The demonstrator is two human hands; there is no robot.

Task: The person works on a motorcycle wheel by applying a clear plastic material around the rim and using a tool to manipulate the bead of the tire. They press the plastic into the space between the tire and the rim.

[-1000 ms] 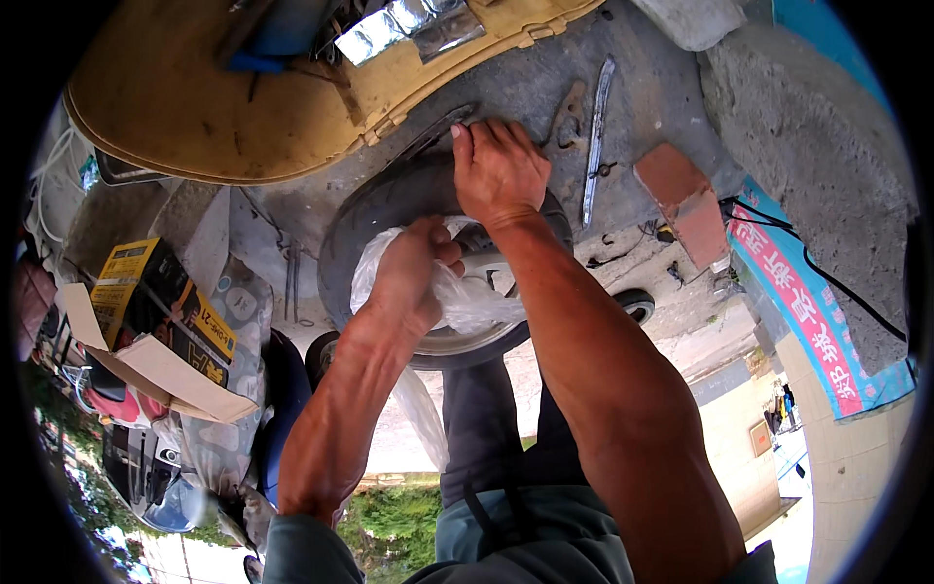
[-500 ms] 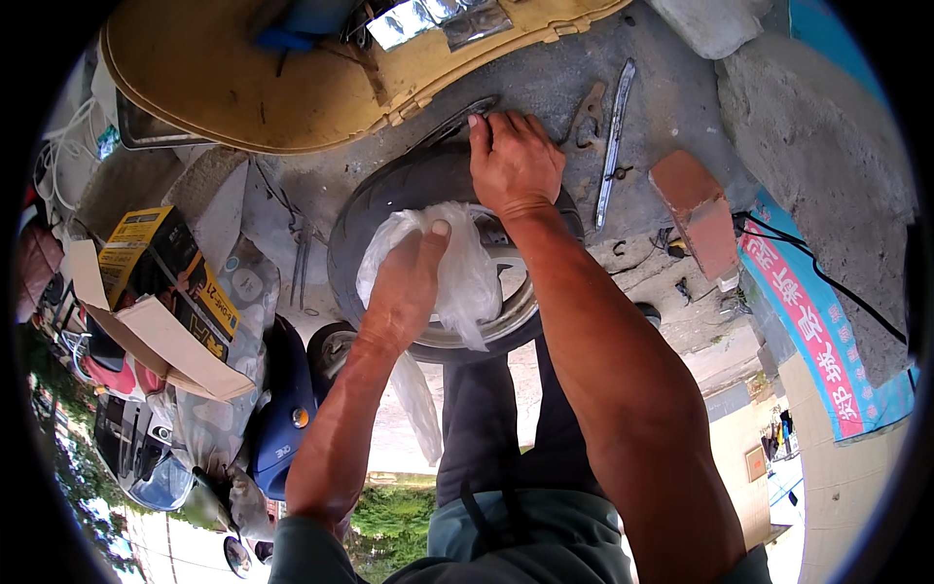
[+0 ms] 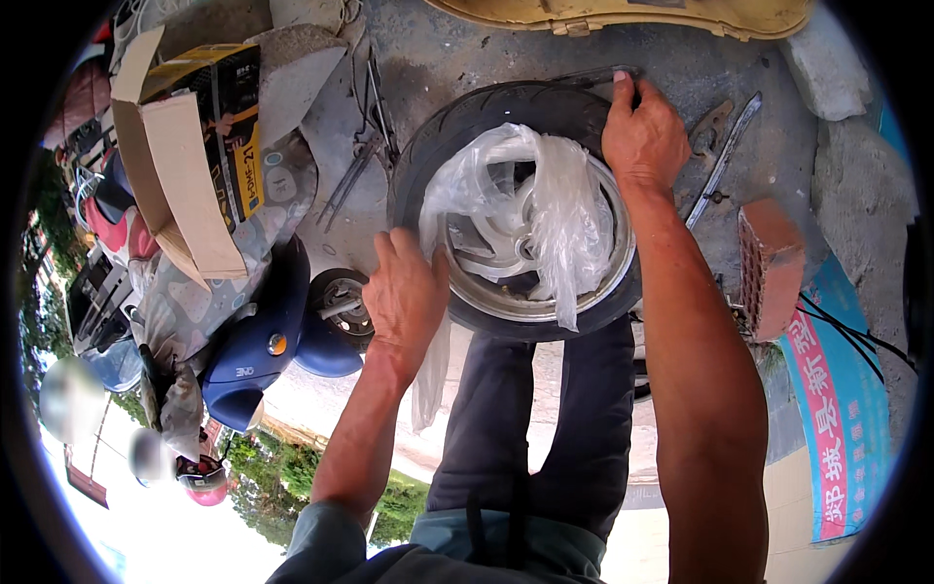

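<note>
A black tyre (image 3: 428, 146) on a pale metal wheel rim (image 3: 491, 248) leans in front of my legs. Crumpled clear plastic film (image 3: 569, 224) drapes over the rim and hub, with a tail hanging down at the left. At the tyre's left side, my left hand (image 3: 404, 297) is closed on the film, its thumb beside the tyre wall. My right hand (image 3: 644, 141) curls over the tyre's far right edge, its fingertips partly hidden. A dark, thin bar (image 3: 593, 74) lies along the tyre's far edge by my right fingertips.
A metal bar (image 3: 722, 161) and a rusty tool (image 3: 708, 127) lie right of the tyre, near a brick (image 3: 769, 268). An opened cardboard box (image 3: 190, 165) stands left, above a blue scooter (image 3: 258, 336). A yellow case (image 3: 642, 14) spans the far side.
My left hand has moved off the wheel's middle to the tyre's left side, and the film now lies more spread over the rim. My right hand still rests on the tyre. The view has shifted.
</note>
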